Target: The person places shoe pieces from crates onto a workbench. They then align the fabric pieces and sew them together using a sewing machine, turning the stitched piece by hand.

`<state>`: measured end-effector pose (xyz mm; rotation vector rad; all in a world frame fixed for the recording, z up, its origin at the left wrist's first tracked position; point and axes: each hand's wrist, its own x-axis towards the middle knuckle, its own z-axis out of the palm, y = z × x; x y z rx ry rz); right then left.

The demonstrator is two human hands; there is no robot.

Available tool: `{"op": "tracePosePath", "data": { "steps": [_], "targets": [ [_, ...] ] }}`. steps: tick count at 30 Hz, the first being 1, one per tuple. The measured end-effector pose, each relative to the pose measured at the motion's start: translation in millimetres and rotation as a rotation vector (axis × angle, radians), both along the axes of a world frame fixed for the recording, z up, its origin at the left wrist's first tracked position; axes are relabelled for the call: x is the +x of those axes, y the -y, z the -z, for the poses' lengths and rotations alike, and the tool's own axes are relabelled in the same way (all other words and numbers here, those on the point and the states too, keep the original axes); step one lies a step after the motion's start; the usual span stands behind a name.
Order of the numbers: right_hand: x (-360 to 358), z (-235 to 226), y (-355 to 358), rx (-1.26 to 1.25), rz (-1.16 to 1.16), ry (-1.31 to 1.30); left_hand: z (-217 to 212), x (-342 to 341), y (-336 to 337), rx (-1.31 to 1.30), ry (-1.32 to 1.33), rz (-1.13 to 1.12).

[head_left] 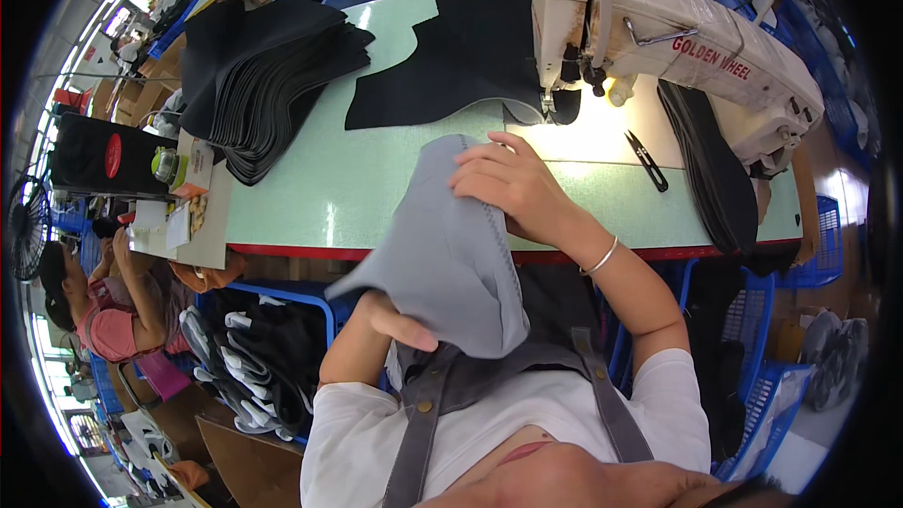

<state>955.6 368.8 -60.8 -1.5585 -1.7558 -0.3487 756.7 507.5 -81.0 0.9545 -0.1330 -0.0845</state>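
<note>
A grey sewn fabric piece (437, 245) with a dark zigzag seam is held up in front of the table's near edge. My left hand (400, 322) grips its lower left part, with some fingers hidden by the cloth. At its upper right edge, my right hand (513, 183) closes on the fabric near the seam. Beyond lies a large black cut piece (461, 56), its right edge by the needle of a white sewing machine (658, 28). Black thread snips (647, 160) rest on the table to the right of my right hand.
On the green table (310, 202), a thick stack of black cut pieces (268, 85) stands left and another black stack (705, 165) right. Blue baskets flank me; the left basket (324, 306) holds black-and-grey pieces. A co-worker in a pink top (113, 320) sits far left.
</note>
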Motion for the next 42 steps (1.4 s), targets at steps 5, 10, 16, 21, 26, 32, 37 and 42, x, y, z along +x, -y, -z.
{"op": "tracePosePath", "data": {
  "steps": [5,10,16,21,26,32,37,42],
  "targets": [
    [7,11,0,0.007,0.310,-0.103,-4,3,14,0.229,-0.665,-0.114],
    [-21,4,44,-0.026,0.168,-0.837,4,0,11,-0.295,-0.159,-0.220],
    [-59,-4,68,-0.164,-0.123,-0.871,13,8,14,-0.519,0.019,-0.233],
    [-63,19,81,-0.189,0.177,-0.770,10,8,24,-0.464,0.022,-0.228],
    [-87,63,83,-0.168,-0.114,-0.357,11,33,37,-0.404,0.018,-0.213],
    [-100,88,63,-0.124,-0.185,-0.346,10,59,62,-0.315,0.006,-0.182],
    [-95,67,68,-0.070,-0.208,-0.175,4,46,51,-0.279,-0.010,-0.214],
    [-109,65,60,-0.095,-0.280,-0.166,5,38,44,-0.266,0.000,-0.249]
  ]
}}
